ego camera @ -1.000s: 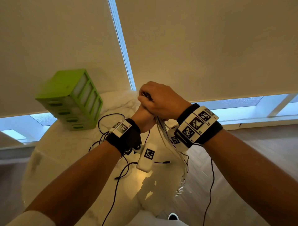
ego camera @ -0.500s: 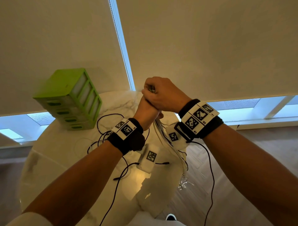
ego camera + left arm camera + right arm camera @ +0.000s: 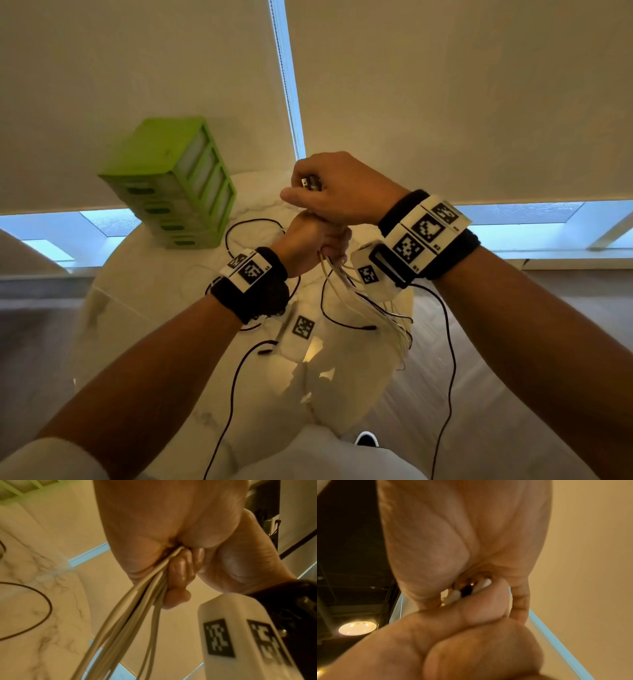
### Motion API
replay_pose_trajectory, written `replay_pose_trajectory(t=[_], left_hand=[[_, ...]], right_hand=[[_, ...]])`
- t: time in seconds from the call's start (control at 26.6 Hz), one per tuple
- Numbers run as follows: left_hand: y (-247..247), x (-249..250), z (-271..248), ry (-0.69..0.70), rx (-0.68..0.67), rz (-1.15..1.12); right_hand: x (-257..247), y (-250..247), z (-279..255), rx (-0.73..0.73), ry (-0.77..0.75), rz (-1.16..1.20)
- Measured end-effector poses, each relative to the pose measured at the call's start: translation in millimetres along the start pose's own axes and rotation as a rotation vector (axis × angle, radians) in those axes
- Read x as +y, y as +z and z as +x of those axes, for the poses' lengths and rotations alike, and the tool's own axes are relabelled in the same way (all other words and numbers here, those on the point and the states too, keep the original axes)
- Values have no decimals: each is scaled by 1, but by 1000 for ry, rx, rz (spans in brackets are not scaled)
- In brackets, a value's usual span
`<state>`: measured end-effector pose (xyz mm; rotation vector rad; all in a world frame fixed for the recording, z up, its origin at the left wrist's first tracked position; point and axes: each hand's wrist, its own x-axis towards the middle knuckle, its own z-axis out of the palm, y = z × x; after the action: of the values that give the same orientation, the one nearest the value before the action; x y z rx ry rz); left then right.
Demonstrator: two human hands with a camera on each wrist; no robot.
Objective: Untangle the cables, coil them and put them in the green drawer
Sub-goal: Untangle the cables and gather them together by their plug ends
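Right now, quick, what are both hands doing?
Left hand: closed, gripping the bundle of white cables.
Right hand: closed, fingers curled round the top of the same cables, a metal plug end poking out.

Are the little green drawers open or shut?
Shut, as far as the head view shows. The fronts of the green drawer unit sit flush in its frame on the table; none sticks out.

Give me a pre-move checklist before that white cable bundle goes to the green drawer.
1. Left hand grips white cable bundle: ok.
2. Right hand holds the connector end: ok.
3. Bundle coiled: not ok, strands hang loose below the fist.
4. Green drawer unit open: not ok, all drawers look shut.
5. Black cables coiled: not ok, loose on the table.
6. White free of black: cannot tell.
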<state>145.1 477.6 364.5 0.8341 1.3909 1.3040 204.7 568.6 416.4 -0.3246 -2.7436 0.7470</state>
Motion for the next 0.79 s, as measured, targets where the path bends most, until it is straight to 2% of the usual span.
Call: replay_pose_trajectory(t=[0.11, 0.3, 0.41, 0.56, 0.72, 0.79], left_hand=[[-16, -7, -15, -27, 33, -15], [-55, -27, -39, 60, 197, -51], [-81, -37, -56, 100, 242, -84], [-116, -46, -73, 107, 291, -77], [-137, -53, -81, 127, 382, 38], [-144, -58, -81, 120, 391, -5]], right_hand=[[-12, 12, 9, -61, -18, 101], [-41, 61, 32, -162, -124, -42], [-58, 87, 46, -227, -167, -61], [-75, 116, 57, -202, -238, 0], [-86, 139, 72, -198, -242, 5], [-89, 148, 78, -202, -243, -15]])
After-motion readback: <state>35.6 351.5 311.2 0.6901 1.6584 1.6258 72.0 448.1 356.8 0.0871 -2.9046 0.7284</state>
